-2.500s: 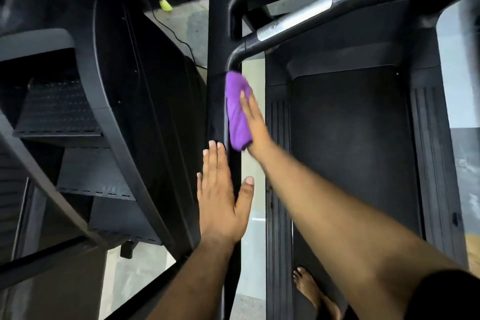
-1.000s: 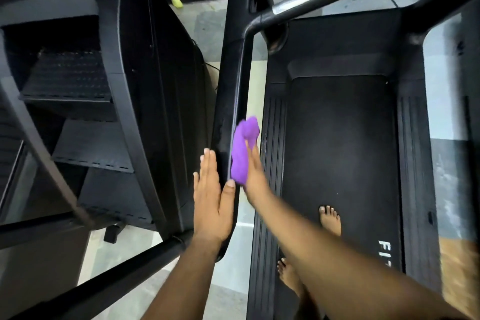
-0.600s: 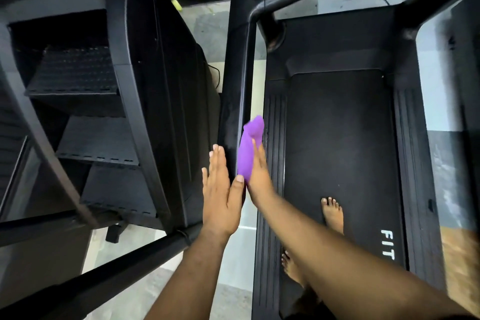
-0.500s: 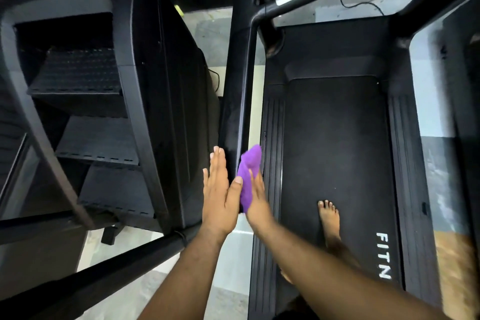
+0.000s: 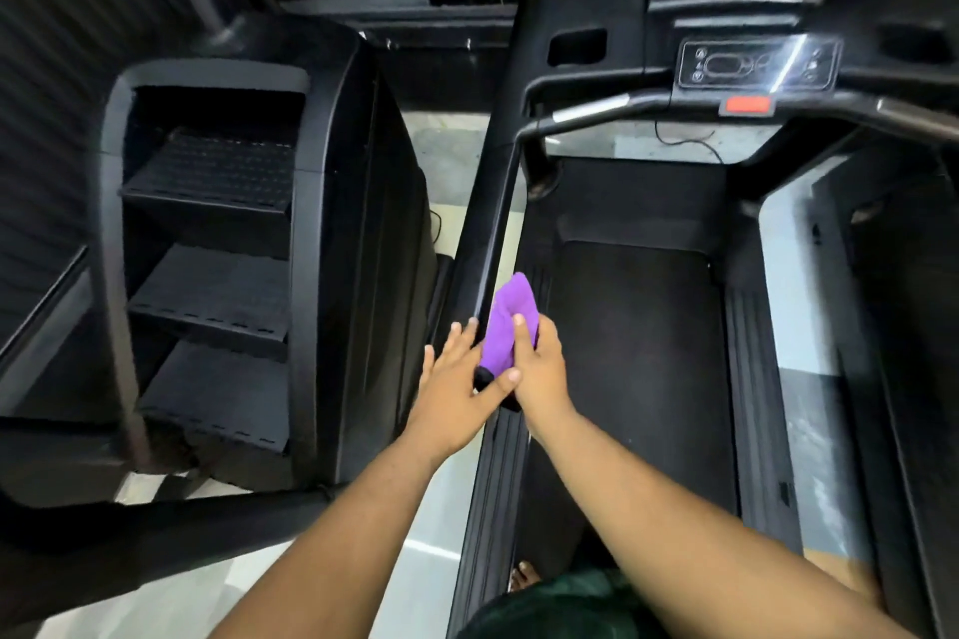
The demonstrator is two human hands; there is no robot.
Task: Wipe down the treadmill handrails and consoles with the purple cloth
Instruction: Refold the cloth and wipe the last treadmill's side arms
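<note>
Far to the left of the hands: a black stair-climbing machine (image 5: 218,244) is standing, its ribbed steps stacked inside a rounded frame.

Left hand (image 5: 456,389): fingers are lying straight and spread along the outer side of the handrail (image 5: 490,244), the thumb reaching across its end toward the cloth. It is bracing, not gripping.

Between the hands: the handrail, a long black bar, is running up and away from them toward the front of the treadmill.

Right hand (image 5: 537,368): fingers are curling round the purple cloth (image 5: 506,322) and pressing it against the inner side of the handrail near its end. The two hands are close together, thumb nearly meeting knuckles, with the rail and cloth sandwiched between.

Purple cloth: bunched into a soft fold, a loose point sticking up beyond the fingers. It is likely light, limp and easy to squash, so it is best held wadded in the palm with fingers spread over it.

Right of the hands: the black running belt (image 5: 638,379) is lying below.

Above and right of the hands: the console (image 5: 755,62) with its glossy button panel and a red tab (image 5: 747,105) under it. Two recessed cup pockets (image 5: 577,46) are flanking the panel; both are looking dark, contents not discernible.
</note>
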